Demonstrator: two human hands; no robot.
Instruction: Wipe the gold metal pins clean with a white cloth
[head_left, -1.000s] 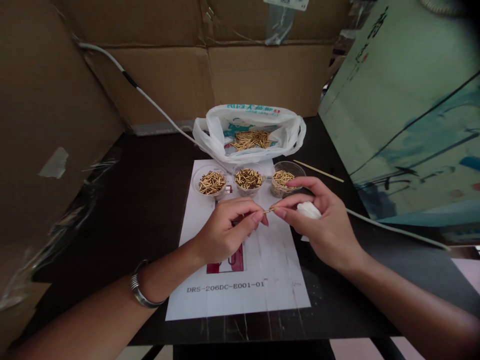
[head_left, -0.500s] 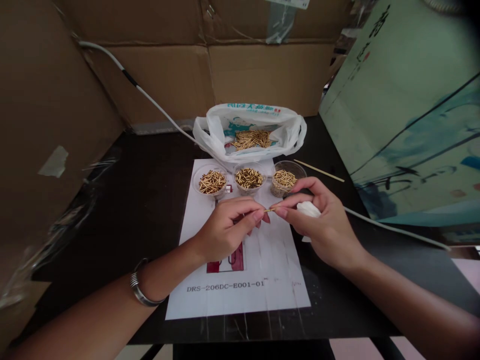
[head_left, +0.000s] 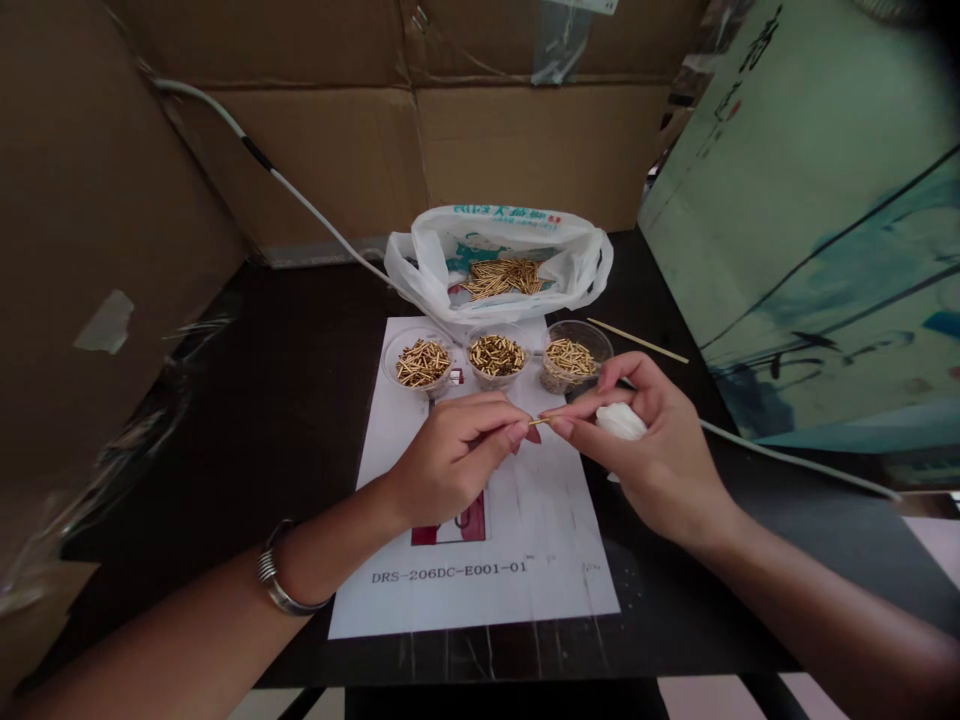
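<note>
A thin gold pin spans the gap between my fingertips above the white sheet. My left hand pinches its left end between thumb and forefinger. The right end is pinched by my right hand, which also has a crumpled white tissue tucked against its palm. Just beyond the hands stand three clear cups: the left cup, the middle cup and the right cup, each holding small gold pieces.
Behind the cups, a white plastic bag holds longer gold pins. A wooden stick lies at the right. The printed sheet lies on the dark table. A white cable crosses from the upper left; cardboard walls stand around.
The fingers of my right hand have shifted slightly around the tissue. Both hands keep their pinch on the pin, and the view has moved a little.
</note>
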